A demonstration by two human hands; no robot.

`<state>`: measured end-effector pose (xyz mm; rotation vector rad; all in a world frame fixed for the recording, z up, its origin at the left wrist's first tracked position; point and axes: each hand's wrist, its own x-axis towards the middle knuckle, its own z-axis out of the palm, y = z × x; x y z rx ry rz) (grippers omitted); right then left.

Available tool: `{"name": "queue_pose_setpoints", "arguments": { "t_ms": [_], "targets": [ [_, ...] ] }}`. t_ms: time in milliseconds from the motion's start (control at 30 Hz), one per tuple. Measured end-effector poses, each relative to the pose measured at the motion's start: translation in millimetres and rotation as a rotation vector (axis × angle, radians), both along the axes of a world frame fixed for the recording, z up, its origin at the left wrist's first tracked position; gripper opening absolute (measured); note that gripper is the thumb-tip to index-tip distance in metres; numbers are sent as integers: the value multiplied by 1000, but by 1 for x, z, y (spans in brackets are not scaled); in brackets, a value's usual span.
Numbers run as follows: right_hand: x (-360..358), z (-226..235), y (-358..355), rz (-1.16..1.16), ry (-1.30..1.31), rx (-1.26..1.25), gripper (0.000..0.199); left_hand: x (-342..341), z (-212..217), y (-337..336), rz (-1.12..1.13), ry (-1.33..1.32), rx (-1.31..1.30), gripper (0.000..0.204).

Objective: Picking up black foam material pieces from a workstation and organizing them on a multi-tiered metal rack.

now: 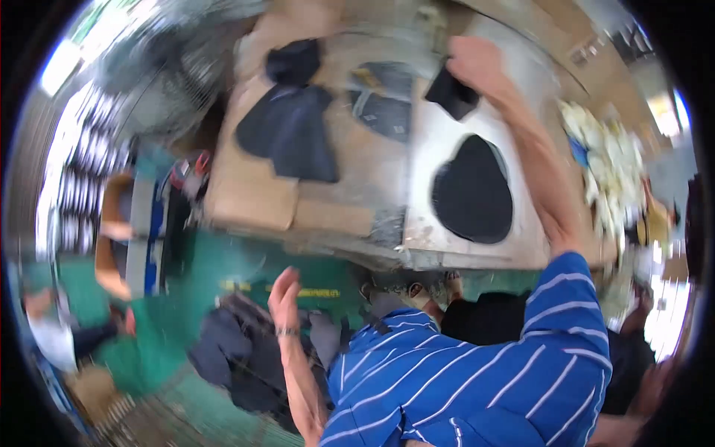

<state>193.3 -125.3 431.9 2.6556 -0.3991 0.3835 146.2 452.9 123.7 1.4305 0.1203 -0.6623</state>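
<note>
Right hand closed on small black piece, far right, not yet laid down. My left hand, loosely open, empty. Rounded black piece lies flat, nearer; dark pieces remain at left.

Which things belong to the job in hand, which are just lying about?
Likely the job:
small black piece in right hand
pear-shaped black piece on white board
dark pieces on cardboard

Likely lying about:
pale pile, far right
dark heap near empty left hand
</note>
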Motion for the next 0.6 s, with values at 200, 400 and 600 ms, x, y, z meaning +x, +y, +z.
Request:
{"name": "queue_pose_setpoints", "arguments": {
  "t_ms": [200,400,600],
  "targets": [
    [33,44,169,192,193,272,32,-23,94,-61,-349,-157,-246,40],
    [33,-37,412,678,353,505,16,-109,19,98,234,-69,55,39],
    [7,-111,591,1025,513,558,14,-250,-27,334,1061,52,594,40]
  ]
}}
